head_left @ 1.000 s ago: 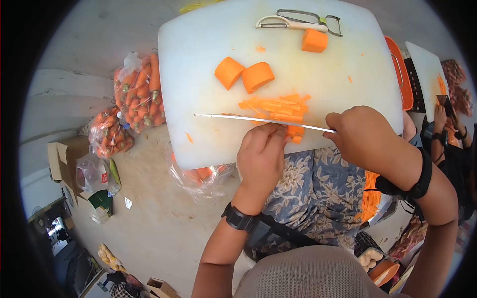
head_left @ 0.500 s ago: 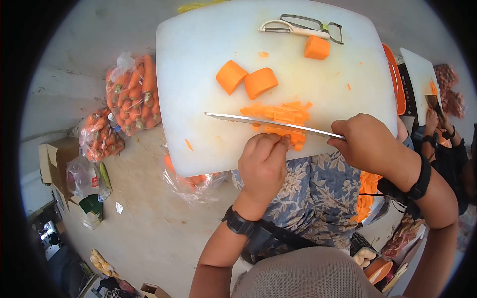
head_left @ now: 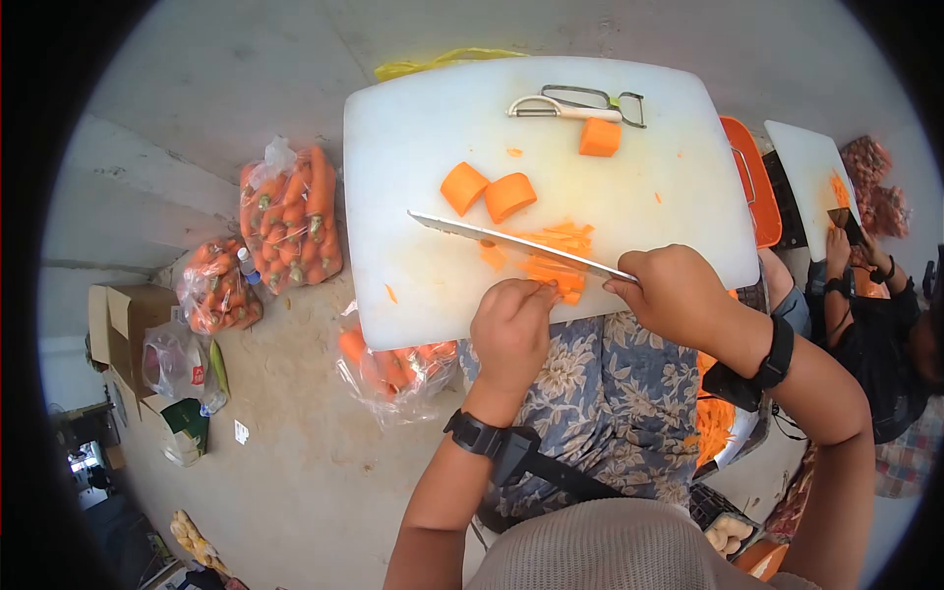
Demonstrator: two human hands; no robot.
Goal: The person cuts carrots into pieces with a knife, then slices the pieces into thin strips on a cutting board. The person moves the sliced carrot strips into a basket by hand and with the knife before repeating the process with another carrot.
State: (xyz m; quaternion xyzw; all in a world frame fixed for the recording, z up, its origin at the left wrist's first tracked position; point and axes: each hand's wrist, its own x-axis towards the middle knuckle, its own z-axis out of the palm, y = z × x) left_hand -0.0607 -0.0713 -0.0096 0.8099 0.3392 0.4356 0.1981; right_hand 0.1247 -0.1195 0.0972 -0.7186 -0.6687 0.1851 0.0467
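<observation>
1. Carrot strips (head_left: pixel 556 258) lie near-centre on our white board (head_left: pixel 413 128), left hand (head_left: pixel 511 329) pinning them, fingers curled.
2. We grip knife (head_left: pixel 492 234) in right hand (head_left: pixel 674 290), mid-slice.
3. Next cut, we judge, needs fingertips tucked back.

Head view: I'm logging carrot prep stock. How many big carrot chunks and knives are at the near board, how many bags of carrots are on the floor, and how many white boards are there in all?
Big carrot chunks: 3
Bags of carrots: 3
White boards: 2
Knife, in the right hand: 1
Total: 9
</observation>
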